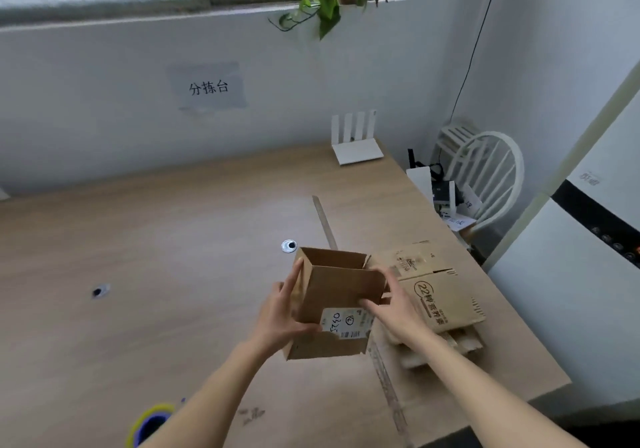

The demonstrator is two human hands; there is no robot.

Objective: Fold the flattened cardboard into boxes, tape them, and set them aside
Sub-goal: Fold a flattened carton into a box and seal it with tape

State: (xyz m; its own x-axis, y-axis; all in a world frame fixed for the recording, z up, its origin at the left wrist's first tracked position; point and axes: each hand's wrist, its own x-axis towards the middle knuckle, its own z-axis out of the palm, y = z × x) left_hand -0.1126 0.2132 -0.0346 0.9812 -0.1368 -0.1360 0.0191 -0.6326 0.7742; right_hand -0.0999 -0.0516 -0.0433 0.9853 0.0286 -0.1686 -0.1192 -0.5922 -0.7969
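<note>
Above the near right part of the bench [145, 239], the person holds a small cardboard box [341, 295] in the air between both hands, already opened out into a square tube. Its long axis runs from the near, lower end by the wrists up and away to an open mouth at the far end, so the tube tilts away from the person. The left hand [285, 312] takes the left wall, its fingers lying fairly straight up that side and the thumb curled round the near face beside a white shipping label [346, 323]. The right hand [394, 305] comes in from the right, its fingers laid over the right edge of the near face; how firmly this grip pinches cannot be told. Both hands are about equally near the box, one on each side. The near end flaps hang loose below the label, so the next fold probably belongs at that end, which lies towards the person and under the hands. Just right of the box, a stack of flattened cardboard [443, 295] lies on the bench, nearer the right hand. A yellow-rimmed tape roll [150, 421] sits at the near left edge, closer to the left arm.
</note>
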